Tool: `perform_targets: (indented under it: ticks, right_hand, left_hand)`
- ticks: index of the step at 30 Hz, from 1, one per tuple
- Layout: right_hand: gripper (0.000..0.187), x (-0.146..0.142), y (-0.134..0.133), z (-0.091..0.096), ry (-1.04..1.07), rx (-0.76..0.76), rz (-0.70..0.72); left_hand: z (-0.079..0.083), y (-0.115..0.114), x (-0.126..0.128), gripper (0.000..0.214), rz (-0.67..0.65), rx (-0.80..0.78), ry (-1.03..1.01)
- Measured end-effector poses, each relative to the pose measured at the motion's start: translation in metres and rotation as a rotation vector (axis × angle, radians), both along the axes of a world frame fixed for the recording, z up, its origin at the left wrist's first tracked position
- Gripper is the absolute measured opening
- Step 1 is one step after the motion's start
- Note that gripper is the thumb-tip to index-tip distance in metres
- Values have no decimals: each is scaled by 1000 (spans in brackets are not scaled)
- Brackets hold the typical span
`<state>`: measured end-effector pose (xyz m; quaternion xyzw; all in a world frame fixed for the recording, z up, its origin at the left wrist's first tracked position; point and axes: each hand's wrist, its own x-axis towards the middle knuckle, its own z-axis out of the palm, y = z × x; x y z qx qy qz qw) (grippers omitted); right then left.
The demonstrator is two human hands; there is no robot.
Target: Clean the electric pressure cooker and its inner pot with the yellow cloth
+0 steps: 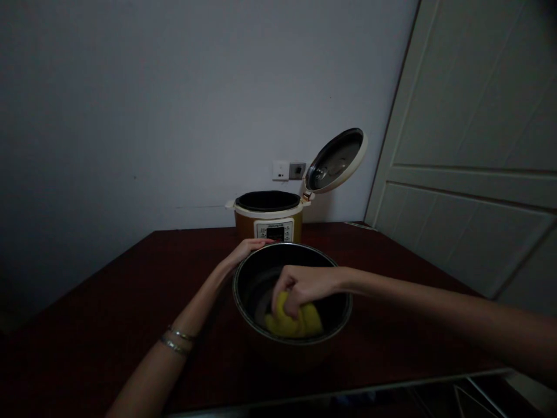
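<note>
A dark round inner pot [241, 302] of a cooker stands on the table in front of me, tilted a little so its inside shows. At its far left rim is my left hand [250, 248], fingers closed against the edge and partly hidden behind it. My right hand [300, 287] reaches into the pot from the right, bunched around a yellow cloth [300, 322]. The cloth presses against the near inside wall. Behind the pot sits an electric pressure cooker [246, 223] with a front control panel and its lid [337, 159] raised to the right.
The dark red table [130, 290] reaches back to a pale wall [174, 104]. Wall sockets [289, 170] are behind the cooker. A panelled door [470, 145] stands at the right. Below the table's front edge [357, 395], thin light-coloured bars show dimly.
</note>
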<state>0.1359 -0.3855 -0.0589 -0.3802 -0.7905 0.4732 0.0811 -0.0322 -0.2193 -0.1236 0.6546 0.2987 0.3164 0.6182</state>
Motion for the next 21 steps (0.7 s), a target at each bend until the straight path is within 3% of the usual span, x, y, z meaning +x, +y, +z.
perform_targets:
  ticks: [3,5,7,9,14,17,21]
  right_hand:
    - [12,31,-8,8,-496,48,75]
    - [17,45,-7,8,-778,228,30]
    - [22,52,2,0,-910,496,-17]
    - [22,53,20,-11,-927,801,57]
    - [21,36,75,-32,-784,1498,506]
    - [22,23,91,-37,-728,1655,615]
    - [19,18,85,-44,-778,1635,543]
  left_hand:
    - [-1,2,-3,38,-24,16,14]
    - [0,2,-4,40,-42,17,24]
    - [2,1,-4,41,-50,11,36]
    - [4,0,-4,40,-48,12,34]
    - [5,-2,-3,37,-39,25,14]
    - [5,-1,-3,38,-30,8,16]
    - [5,-3,-3,40,-35,0,24]
